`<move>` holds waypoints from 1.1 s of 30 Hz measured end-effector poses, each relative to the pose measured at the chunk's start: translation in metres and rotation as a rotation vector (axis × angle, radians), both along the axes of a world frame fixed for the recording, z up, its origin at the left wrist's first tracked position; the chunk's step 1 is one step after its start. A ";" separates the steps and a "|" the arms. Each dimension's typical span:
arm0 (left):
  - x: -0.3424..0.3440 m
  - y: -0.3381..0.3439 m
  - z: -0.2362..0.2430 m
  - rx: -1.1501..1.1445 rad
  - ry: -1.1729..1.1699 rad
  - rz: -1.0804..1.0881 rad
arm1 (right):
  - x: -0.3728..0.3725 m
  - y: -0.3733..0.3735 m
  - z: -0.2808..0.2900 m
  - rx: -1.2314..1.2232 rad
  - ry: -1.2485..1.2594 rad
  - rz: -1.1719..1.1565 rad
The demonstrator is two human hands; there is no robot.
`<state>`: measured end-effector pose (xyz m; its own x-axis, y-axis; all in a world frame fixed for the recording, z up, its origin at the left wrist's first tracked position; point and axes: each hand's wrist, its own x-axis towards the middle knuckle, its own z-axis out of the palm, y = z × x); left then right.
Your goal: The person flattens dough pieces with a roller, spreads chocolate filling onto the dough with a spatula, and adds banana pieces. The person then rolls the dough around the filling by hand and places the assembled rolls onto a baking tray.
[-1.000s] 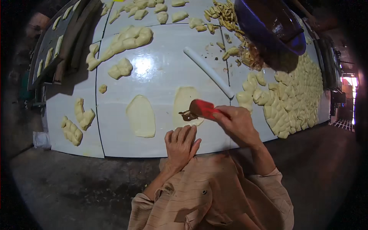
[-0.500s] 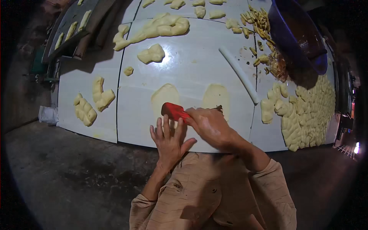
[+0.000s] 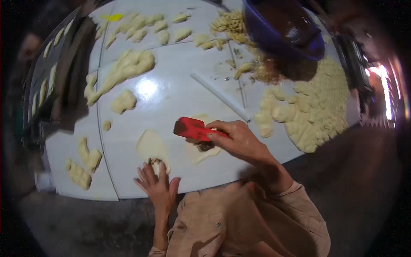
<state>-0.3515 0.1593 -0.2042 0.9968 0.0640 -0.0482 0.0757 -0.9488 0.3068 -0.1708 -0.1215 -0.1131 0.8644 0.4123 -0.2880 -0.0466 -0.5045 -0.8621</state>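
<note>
On my remote feed, I see the left dough sheet (image 3: 150, 144) at twelve o'clock from the nearer left hand (image 3: 160, 188) — spread wide over its near end — long axis running eleven to five, while the right hand (image 3: 235, 139) grips a red spatula (image 3: 195, 128) pointing toward nine.

The shirt (image 3: 199, 216) is sandy tan from where I stand, roomy and rumpled, its soft folds shading to brown toward the right side. I can make out a small, dark, round button (image 3: 218, 224) on the front. The right sleeve (image 3: 306, 212) is the same tan cloth, wide and creased, ending near the elbow; just the edge of the left sleeve (image 3: 157, 252) shows. Both forearms (image 3: 276, 174) are bare, as are the left hand (image 3: 158, 187) and right hand (image 3: 240, 140).
</note>
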 end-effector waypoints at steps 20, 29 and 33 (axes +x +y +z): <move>-0.010 0.007 -0.023 0.216 -0.103 -0.042 | 0.076 -0.275 -0.072 -0.837 -0.460 -0.791; -0.005 0.004 -0.017 0.227 -0.117 -0.063 | 0.065 -0.302 -0.051 -0.487 -0.311 -0.639; 0.000 -0.005 -0.005 0.158 -0.080 -0.029 | 0.064 -0.301 -0.033 -0.298 -0.088 -0.682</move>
<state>-0.3519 0.1545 -0.2094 0.9986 0.0354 0.0394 0.0287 -0.9870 0.1579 -0.1069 -0.4224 -0.1460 0.9252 -0.3078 -0.2220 -0.3699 -0.6009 -0.7085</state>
